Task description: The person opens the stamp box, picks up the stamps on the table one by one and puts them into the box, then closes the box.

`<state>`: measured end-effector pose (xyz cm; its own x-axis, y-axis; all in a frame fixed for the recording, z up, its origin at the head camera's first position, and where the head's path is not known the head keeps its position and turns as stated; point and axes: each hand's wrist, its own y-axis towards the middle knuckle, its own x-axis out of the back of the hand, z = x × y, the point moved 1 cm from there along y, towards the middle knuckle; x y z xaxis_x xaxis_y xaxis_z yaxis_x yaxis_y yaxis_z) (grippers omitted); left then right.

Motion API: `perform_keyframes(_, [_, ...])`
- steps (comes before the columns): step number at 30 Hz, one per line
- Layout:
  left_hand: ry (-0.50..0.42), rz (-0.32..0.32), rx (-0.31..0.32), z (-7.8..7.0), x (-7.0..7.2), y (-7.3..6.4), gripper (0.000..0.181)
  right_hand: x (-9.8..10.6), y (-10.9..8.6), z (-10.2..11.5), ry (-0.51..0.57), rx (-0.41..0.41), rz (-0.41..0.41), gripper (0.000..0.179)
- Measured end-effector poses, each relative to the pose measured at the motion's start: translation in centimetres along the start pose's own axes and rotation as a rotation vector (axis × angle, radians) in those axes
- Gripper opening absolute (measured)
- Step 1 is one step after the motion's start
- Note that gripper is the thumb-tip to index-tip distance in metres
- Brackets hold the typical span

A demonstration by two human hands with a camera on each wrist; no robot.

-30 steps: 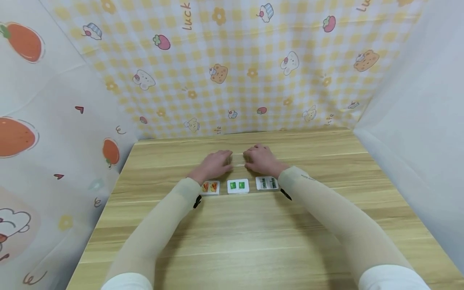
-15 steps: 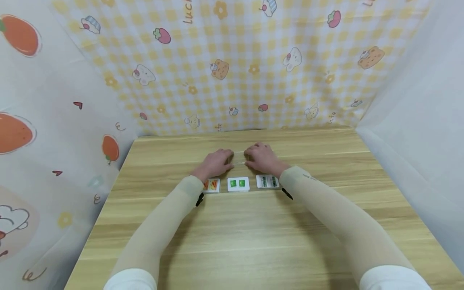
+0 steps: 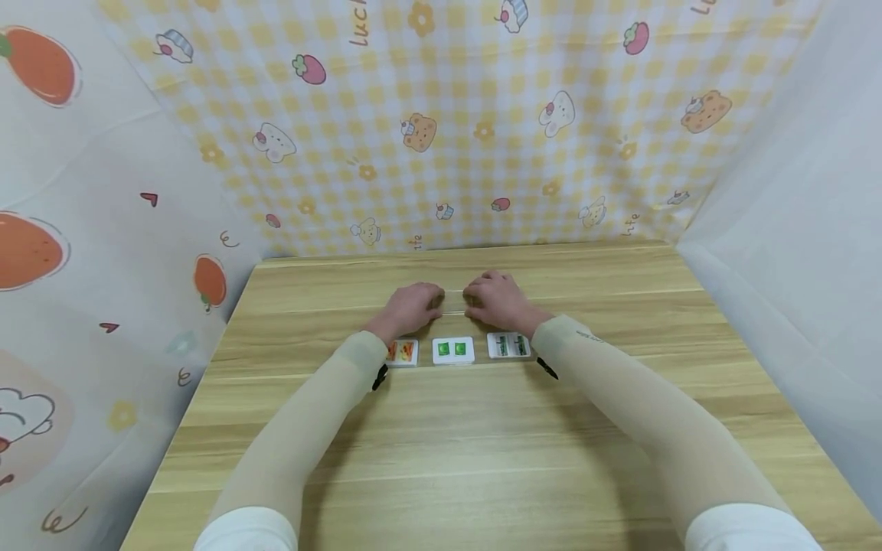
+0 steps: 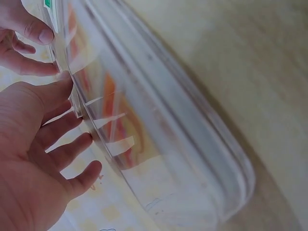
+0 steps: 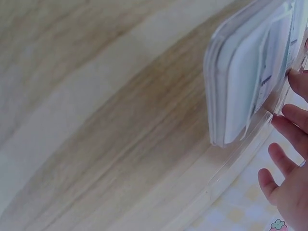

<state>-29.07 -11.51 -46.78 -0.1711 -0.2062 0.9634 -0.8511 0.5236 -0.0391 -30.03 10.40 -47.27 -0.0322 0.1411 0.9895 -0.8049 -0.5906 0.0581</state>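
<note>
A clear rectangular plate [image 3: 454, 303] lies between my hands near the back of the table. At its left end is my left hand [image 3: 409, 308], thumb toward me and fingers on the far side. My right hand [image 3: 498, 300] grips the opposite end the same way. In the left wrist view, the left thumb and fingers pinch the clear edge [image 4: 77, 103], while the other fingers spread loosely. Just on my side of the hands stand three clear-cased cards in a row: one with orange pictures [image 3: 405, 352], one with green pictures [image 3: 453, 350], one with dark grey-green pictures [image 3: 508, 345].
The wood-grain table [image 3: 455, 451] stretches toward me from the hands. A yellow checked cloth [image 3: 482, 153] hangs behind its back edge, with white cloth walls at left [image 3: 124, 229] and right [image 3: 779, 229]. My left forearm partly covers the orange card.
The head view has shifted slightly, moving the whole scene a little. Both hands stay at the ends of the clear plate, and the cards have not moved on the table.
</note>
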Motion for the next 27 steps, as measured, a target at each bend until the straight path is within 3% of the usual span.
perform_keyframes(11, [0.027,-0.017,-0.032,-0.1,0.4,-0.4,0.024,0.6,-0.3,0.2,0.019,0.054,-0.031,0.039])
perform_keyframes(16, [0.050,-0.034,-0.044,-0.3,0.9,-0.9,0.034,1.2,-0.7,0.3,0.032,0.079,-0.047,0.042])
perform_keyframes(20, [0.042,-0.030,-0.032,-0.6,1.2,-1.8,0.047,1.6,-1.3,0.6,0.034,0.097,-0.056,0.044])
perform_keyframes(27, [0.063,-0.022,-0.056,-1.4,1.7,-4.2,0.043,2.1,-3.1,1.9,0.032,0.154,-0.093,0.042])
